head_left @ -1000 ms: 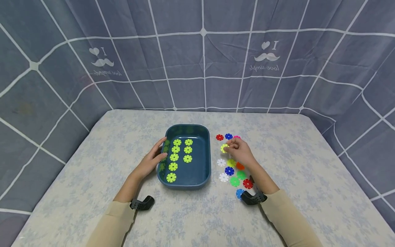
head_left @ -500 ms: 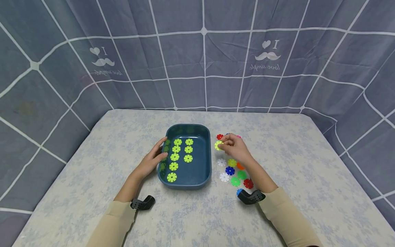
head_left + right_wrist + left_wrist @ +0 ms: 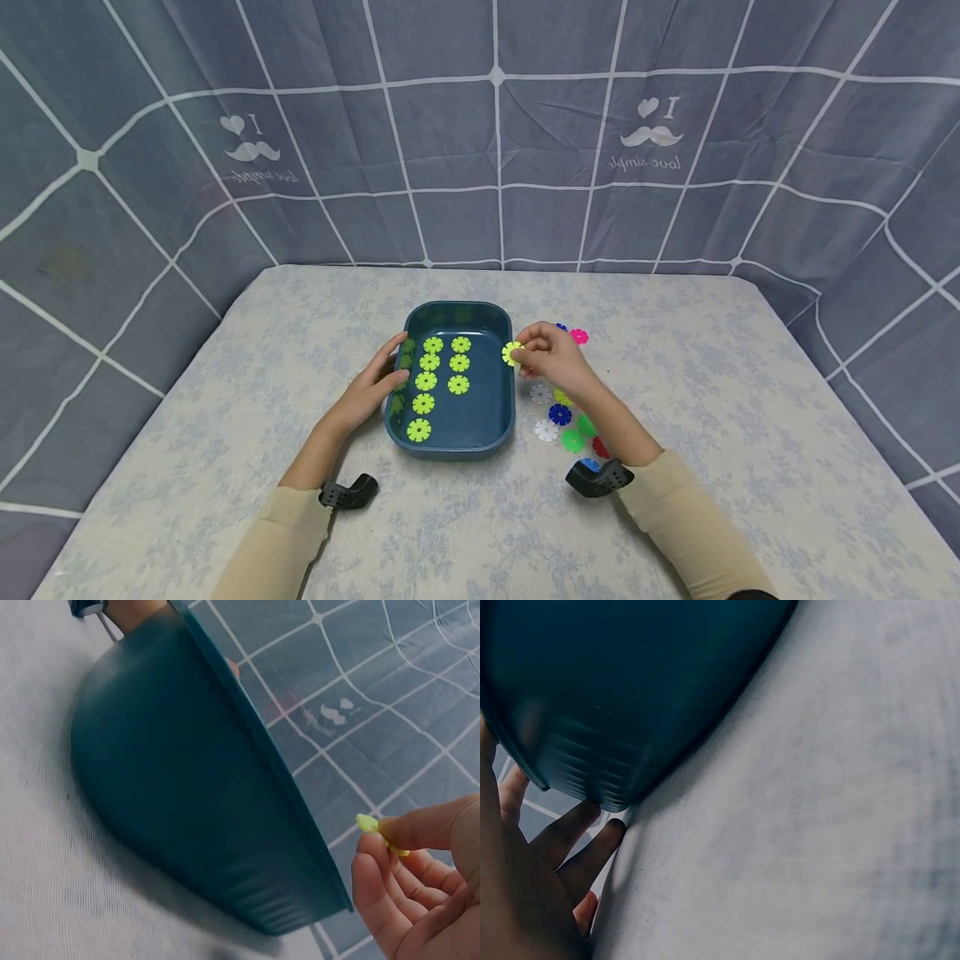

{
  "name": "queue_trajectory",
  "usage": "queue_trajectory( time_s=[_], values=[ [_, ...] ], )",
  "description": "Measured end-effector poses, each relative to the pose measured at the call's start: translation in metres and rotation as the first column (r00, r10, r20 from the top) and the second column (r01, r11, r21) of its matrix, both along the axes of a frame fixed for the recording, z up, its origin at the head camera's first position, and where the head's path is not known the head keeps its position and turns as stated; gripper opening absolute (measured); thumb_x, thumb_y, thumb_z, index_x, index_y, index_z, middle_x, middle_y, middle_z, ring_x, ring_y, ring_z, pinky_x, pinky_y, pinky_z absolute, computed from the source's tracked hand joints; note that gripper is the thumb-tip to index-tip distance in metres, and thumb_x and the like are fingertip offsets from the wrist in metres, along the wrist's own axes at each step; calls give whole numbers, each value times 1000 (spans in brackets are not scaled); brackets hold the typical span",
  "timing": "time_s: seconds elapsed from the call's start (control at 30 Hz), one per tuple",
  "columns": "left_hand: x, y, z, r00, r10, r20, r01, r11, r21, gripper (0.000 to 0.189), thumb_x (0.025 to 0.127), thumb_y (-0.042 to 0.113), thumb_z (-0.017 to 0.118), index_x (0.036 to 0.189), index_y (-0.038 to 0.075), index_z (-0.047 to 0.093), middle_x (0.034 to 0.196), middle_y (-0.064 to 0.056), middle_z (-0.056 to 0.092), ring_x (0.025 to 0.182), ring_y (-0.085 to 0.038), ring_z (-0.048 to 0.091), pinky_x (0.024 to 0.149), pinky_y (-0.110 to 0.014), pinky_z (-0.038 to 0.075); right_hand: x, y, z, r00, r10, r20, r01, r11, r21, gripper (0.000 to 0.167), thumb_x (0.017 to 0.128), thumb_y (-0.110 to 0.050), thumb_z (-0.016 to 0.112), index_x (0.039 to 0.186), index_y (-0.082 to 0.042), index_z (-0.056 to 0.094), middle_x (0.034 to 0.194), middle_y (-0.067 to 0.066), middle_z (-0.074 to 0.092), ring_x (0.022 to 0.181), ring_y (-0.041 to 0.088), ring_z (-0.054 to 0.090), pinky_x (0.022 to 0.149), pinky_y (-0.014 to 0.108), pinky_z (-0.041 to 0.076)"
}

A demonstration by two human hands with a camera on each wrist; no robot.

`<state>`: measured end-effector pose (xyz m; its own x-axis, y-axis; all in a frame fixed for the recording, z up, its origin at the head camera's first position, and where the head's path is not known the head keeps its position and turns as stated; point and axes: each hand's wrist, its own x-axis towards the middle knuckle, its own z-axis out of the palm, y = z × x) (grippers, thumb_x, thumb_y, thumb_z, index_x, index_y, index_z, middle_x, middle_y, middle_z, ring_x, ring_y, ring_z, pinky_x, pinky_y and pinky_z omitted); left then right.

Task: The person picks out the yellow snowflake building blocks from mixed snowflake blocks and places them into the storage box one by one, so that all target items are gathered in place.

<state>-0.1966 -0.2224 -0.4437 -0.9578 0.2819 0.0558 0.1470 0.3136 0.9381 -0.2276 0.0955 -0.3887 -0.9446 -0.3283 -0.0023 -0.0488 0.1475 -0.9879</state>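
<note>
A dark teal plastic tub [image 3: 483,433] stands on the table, with several yellow-green snowflake discs lying in two columns inside. My left hand [image 3: 367,392] holds the tub's left side, thumb at the rim; in the left wrist view, its fingers [image 3: 577,829] touch the outer wall. Above the tub's right rim, my right hand [image 3: 551,358] pinches a yellow snowflake disc [image 3: 512,353] between thumb and fingertips. The right wrist view shows that yellow disc [image 3: 367,823] edge-on, apart from the tub.
Right of the tub lie several loose discs: white [image 3: 546,430], dark blue [image 3: 559,415], green [image 3: 573,441], pink [image 3: 579,336] and others, some partly hidden by the right arm. A grid-patterned curtain [image 3: 450,150] rises behind the table [image 3: 300,333].
My right hand has moved left with the yellow disc, from over the loose discs to the tub's right rim. My left hand and the tub have stayed in place.
</note>
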Motion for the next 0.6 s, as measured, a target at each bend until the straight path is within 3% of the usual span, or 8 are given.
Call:
queue_trajectory(
  time_s=[0.23,0.6],
  values=[
    [0,0,0,1000,-2,2,2,1000,6,62,103,19,47,158,25,18,156,-25,21,142,-43,22,108,-64,24,2,-12,4,1000,16,-8,-16,1000,2,22,91,-3,67,107,6,56,80,8,63,63,15,64,68,38,58],
    [0,0,0,1000,6,4,-6,1000,8,61,103,20,47,157,24,19,156,-25,22,142,-43,22,109,-64,22,7,-30,8,995,88,-39,-88,996,2,21,91,-4,67,107,5,56,82,10,64,66,21,64,64,30,57]
  ],
)
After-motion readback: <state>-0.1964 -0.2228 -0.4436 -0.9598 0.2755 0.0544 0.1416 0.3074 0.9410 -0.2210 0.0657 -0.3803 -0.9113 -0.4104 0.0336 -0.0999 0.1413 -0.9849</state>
